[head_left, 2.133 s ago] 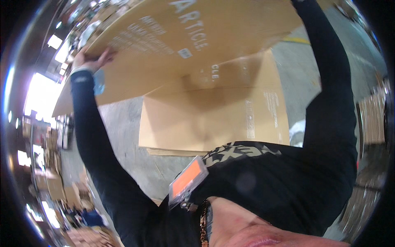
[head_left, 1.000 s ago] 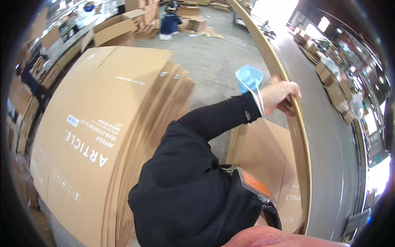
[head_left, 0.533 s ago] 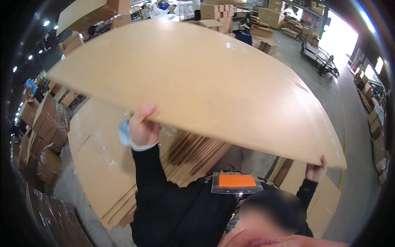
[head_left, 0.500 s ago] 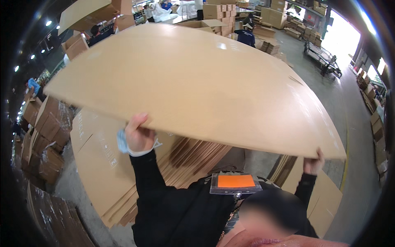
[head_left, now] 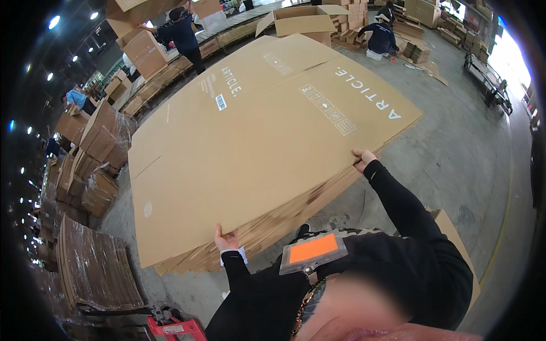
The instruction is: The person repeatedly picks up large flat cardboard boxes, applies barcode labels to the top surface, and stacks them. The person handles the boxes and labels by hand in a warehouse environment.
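A large flattened cardboard box (head_left: 227, 165), brown with white print and a small white label, lies printed side up on top of a stack of similar flattened boxes (head_left: 278, 227). My left hand (head_left: 227, 239) grips its near edge at the lower left, thumb on top and fingers tucked beneath. Farther along the same edge, my right hand (head_left: 364, 160) pinches the board near its right part, with the thumb above. Something white and pale blue circles my left wrist.
Plastic-wrapped cardboard stacks (head_left: 99, 264) stand at left, beside a red-handled pallet jack (head_left: 176, 328). An open carton (head_left: 304, 24) stands beyond the stack. Co-workers (head_left: 185, 34) are at a conveyor behind; another person (head_left: 381, 37) crouches at the back right. A cart (head_left: 488, 82) stands far right.
A board with its plain side showing was raised in both hands above the stack. Now both hands are lower, at the near edge of a printed board on the stack. The view has shifted.
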{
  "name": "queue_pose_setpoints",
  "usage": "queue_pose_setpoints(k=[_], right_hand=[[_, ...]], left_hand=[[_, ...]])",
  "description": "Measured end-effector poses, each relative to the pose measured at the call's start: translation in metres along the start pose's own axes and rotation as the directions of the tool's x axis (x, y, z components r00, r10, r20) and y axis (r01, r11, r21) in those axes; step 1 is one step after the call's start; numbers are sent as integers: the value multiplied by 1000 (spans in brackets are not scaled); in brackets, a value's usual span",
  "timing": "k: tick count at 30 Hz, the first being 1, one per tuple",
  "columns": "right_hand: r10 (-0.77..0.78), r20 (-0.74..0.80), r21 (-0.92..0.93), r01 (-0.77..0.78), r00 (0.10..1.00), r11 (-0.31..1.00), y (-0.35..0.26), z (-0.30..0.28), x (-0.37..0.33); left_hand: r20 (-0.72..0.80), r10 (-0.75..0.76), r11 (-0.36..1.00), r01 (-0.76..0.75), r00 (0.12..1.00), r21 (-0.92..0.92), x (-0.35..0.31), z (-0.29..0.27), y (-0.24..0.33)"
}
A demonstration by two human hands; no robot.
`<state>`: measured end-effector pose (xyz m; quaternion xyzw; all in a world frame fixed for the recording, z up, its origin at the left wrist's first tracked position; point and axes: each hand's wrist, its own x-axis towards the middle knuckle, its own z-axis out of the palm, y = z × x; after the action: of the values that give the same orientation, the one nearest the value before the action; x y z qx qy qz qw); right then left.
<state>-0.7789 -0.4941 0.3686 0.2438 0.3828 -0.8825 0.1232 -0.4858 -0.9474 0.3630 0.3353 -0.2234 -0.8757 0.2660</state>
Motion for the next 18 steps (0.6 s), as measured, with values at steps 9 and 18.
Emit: queue_pose_setpoints(k=[9,18], right_hand=[[28,135,-236,4,990,972,-20,68,64],[5,82,-355,25,997,934,15,120,110]], left_hand=[[-69,38,993,-30,997,116,56,43,11],[-239,-47,981,91,970,173,99,77,48]])
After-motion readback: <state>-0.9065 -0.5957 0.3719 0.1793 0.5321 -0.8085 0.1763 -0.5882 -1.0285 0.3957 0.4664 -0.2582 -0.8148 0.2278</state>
